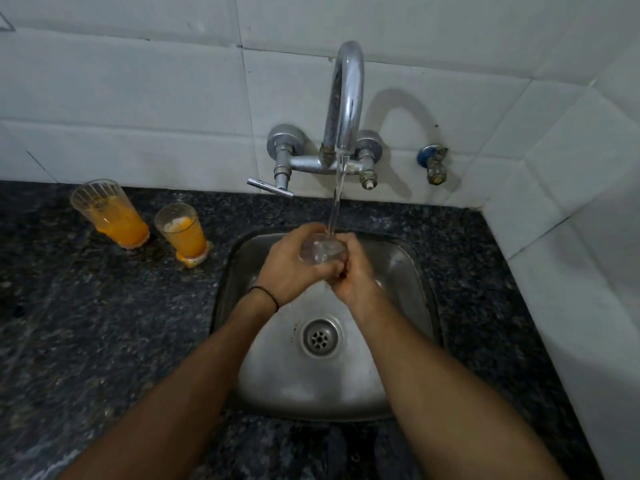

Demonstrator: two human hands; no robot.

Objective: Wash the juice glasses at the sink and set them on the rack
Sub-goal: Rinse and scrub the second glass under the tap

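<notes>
Counter (104, 341), dark speckled stone, is carrying a steel sink (408, 271) set toward its right side, drain (319, 337) showing in the basin floor. Tap (346, 98) on the tiled wall is running; stream is falling onto a clear glass (322, 251) over the sink's far edge. Left hand (291, 268) and right hand (356, 275) are both wrapping it, each grip grasping the glass. Tall juice glass (110, 213) is standing near the counter's far left edge; short juice glass (183, 233) is standing just beside it, nearer the sink. Both are holding orange juice.
</notes>
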